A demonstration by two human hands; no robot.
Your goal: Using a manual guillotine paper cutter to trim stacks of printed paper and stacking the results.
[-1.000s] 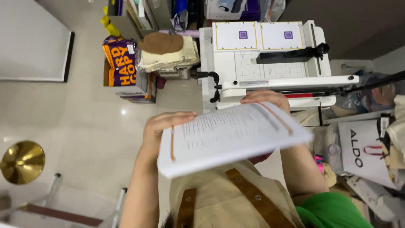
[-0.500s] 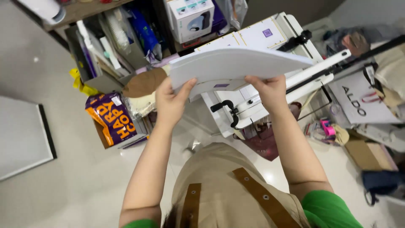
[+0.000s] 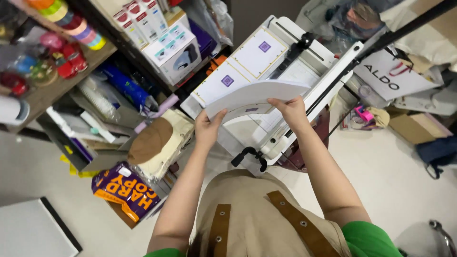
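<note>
Left grip: the left hand (image 3: 207, 128) pinches the near left corner of a thick white stack of paper sheets (image 3: 254, 95), thumb on top, fingers hidden beneath.
Right grip: the right hand (image 3: 291, 111) clamps the near right edge of the same stack, thumb over the top sheet, fingers under; both hands are closed on it.
Stack position: held in the air, tilted with its far edge raised, just above the bed of a white guillotine paper cutter (image 3: 285, 71); I cannot tell whether its far edge touches the bed.
Handling: the stack looks fairly heavy and floppy, for it bows between the hands. Loose sheets would likely slide and fan if the pinch eased, and corners could crease. A hold at both sides near the edge, as here, seems the soundest, with fingers supporting the underside.
Cutter: its bed bears two white cards with small purple squares (image 3: 227, 80); a black clamp bar (image 3: 291, 51) crosses it, and a black crank handle (image 3: 248, 154) hangs at the near side.
Surroundings: a purple and orange paper-ream box (image 3: 124, 190) sits on the pale floor at left, below cluttered shelves (image 3: 71, 81); a white shopping bag (image 3: 395, 76) lies at right.
</note>
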